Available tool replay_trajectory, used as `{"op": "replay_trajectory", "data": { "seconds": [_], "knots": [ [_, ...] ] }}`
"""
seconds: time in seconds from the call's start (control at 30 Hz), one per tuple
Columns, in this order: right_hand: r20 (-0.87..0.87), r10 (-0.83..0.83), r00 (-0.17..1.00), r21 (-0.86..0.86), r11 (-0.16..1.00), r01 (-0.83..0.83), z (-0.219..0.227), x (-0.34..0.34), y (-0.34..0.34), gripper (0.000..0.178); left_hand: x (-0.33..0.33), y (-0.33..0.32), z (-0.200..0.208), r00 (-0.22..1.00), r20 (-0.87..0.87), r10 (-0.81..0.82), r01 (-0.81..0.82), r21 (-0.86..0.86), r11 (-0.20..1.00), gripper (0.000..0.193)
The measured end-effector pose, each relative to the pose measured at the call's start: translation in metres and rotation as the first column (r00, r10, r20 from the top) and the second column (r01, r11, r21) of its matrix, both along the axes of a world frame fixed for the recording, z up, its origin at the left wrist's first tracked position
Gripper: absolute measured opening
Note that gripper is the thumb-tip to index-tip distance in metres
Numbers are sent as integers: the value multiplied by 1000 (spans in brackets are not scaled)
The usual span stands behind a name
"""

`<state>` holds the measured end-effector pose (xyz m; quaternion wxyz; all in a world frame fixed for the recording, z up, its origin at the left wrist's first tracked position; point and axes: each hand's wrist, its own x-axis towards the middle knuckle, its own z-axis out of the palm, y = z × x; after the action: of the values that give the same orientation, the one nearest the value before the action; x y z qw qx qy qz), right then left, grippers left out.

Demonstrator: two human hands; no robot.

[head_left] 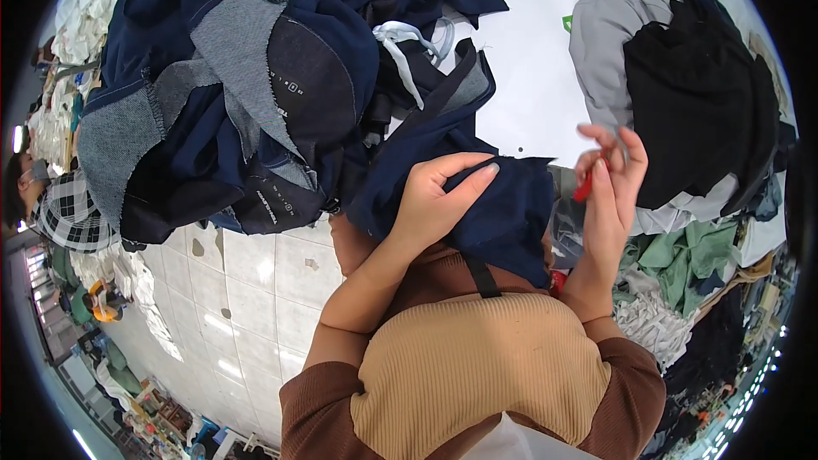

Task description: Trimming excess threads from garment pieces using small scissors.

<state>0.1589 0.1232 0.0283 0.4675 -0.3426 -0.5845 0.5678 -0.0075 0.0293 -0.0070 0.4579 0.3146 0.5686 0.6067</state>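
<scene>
A navy cloth garment piece lies across my lap and the edge of the white table. My left hand rests on it, thumb and forefinger pinched together at its upper edge. Just right of the cloth, my right hand is raised with some fingers lifted. A small red tool sits in its grip, mostly hidden by the fingers, so its exact kind does not show. Beyond my left hand, a dark strip of the navy cloth with a grey-blue underside stretches over the table.
A big heap of navy garments covers the left side. The white table carries a light blue cord loop, a grey cloth and a black cloth. Green cloths are piled at right. Another person is at far left.
</scene>
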Motion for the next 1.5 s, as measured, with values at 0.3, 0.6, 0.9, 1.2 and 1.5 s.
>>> {"op": "replay_trajectory", "data": {
  "seconds": [0.3, 0.6, 0.9, 1.2, 1.5],
  "knots": [
    [181, 464, 867, -330, 859, -391, 2, -2, -16, 34, -1, 3, -3, 981, -144, 128, -120, 61, 991, 16],
    [-49, 336, 941, -371, 868, -329, -14, -11, -18, 27, 2, 2, -5, 955, -258, 144, -106, 156, 982, 14],
    [-36, 333, 942, -344, 881, -325, -16, -14, -18, 28, -1, 1, 4, 943, -323, 74, -33, 131, 991, 14],
    [-107, 390, 915, -308, 862, -403, -13, -9, -8, 36, -3, -6, 6, 995, 32, -96, 96, 21, 995, 18],
    [56, 439, 897, -467, 805, -365, -5, -9, -7, 8, -14, -11, 12, 921, 285, -265, 282, -19, 959, 18]
  ]
}}
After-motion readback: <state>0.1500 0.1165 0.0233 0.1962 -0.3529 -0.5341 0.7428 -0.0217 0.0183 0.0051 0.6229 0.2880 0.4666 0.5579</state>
